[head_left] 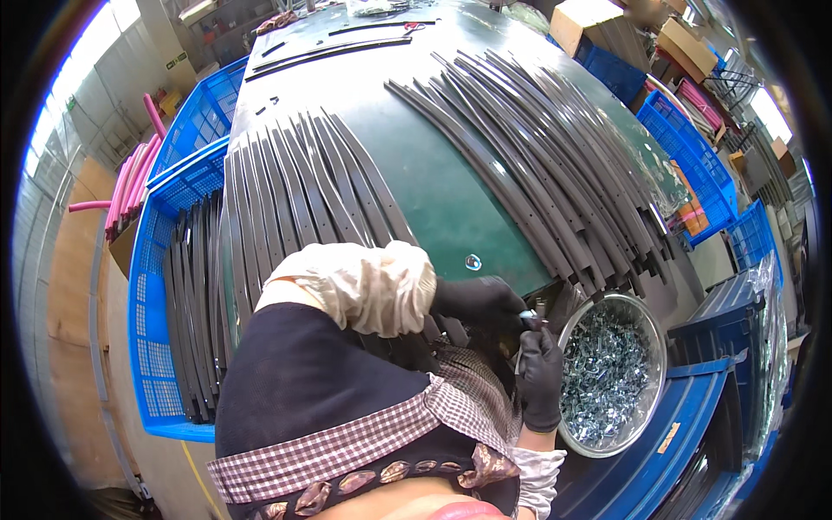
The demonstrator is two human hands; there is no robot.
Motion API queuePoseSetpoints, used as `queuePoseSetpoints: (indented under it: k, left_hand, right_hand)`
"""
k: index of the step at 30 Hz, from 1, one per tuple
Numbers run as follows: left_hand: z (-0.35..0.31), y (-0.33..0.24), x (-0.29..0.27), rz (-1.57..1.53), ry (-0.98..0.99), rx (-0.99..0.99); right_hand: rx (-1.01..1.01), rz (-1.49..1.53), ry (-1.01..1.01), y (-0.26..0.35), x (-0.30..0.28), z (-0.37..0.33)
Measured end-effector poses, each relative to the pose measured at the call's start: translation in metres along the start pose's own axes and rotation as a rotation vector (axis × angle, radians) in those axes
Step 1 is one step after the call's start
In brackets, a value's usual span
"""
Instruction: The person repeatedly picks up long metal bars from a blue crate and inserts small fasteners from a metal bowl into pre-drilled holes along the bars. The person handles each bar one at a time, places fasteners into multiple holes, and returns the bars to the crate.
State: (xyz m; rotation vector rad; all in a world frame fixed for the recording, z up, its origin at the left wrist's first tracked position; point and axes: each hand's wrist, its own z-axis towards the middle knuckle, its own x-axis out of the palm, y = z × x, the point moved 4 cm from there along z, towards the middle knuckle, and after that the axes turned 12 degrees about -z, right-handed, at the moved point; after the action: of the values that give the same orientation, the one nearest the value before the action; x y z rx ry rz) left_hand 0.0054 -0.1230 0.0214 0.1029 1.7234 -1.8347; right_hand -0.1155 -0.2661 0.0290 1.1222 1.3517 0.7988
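My left hand (487, 299), in a black glove, reaches across in front of me with its fingers closed. What it grips is hidden by the glove. Close below it, my right hand (540, 377), also black-gloved, points up with its fingers pinched. A small shiny metal piece (529, 319) shows where the fingertips of both hands meet. Just right of the hands stands a round clear bowl (656, 394), filled with many small silvery metal clips (607, 373). Dark strips partly show beneath my left arm, mostly covered by it.
Long dark strips (312, 182) lie in a row on the green table (451, 230), with more strips (537, 156) on its right side. One loose metal piece (472, 262) lies between. A blue crate (156, 364) of strips stands left; blue panels (646, 459) are at lower right.
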Motion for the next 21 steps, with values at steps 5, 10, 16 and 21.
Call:
queuePoseSetpoints:
  k: [5,10,16,21]
  left_hand:
    - [-0.051,0.104,-0.147,-0.539,-0.685,-0.476]
    - [-0.173,0.144,-0.379,-0.228,-1.379,-0.054]
    - [-0.136,0.135,-0.334,0.277,-1.241,-0.252]
    - [-0.04,0.096,-0.227,0.484,-0.803,-0.148]
  right_hand:
    - [-0.147,-0.212,-0.219,-0.025,-0.031,0.002]
    - [-0.054,-0.373,-0.364,-0.048,-0.084,-0.005]
    - [-0.087,-0.894,-0.501,-0.089,-0.145,0.0]
    - [0.148,-1.227,-0.5,-0.129,-0.171,0.001]
